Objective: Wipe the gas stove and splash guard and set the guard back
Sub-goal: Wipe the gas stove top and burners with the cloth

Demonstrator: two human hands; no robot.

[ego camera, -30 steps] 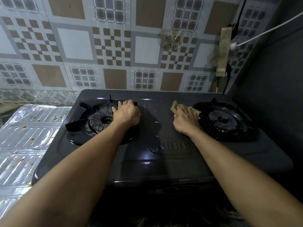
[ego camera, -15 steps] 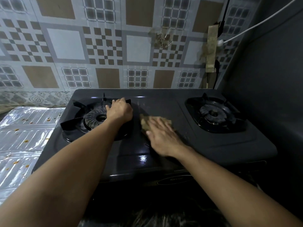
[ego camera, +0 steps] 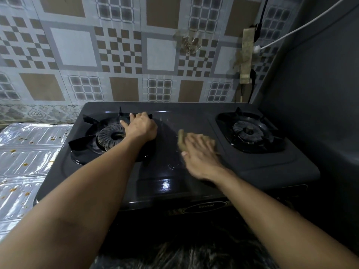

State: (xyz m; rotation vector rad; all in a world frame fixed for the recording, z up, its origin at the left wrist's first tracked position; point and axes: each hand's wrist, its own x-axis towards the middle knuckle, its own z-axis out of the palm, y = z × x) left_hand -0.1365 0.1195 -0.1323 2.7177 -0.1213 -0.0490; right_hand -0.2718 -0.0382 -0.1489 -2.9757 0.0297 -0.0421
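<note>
A black two-burner gas stove fills the middle of the view. My left hand rests on the pan support of the left burner, fingers curled over its far prong. My right hand presses a tan cloth flat on the stove top between the burners; the hand is motion-blurred. The right burner stands uncovered. A silver foil splash guard with brown grease spots lies flat on the counter to the left of the stove.
A patterned tiled wall rises right behind the stove. A dark grey wall closes in the right side. A white cable and taped cords hang at the back right corner. The counter's dark front edge runs below the stove.
My right hand slid the cloth from beside the right burner to the stove's middle, then slightly back to the right. The left hand stayed on the left burner support.
</note>
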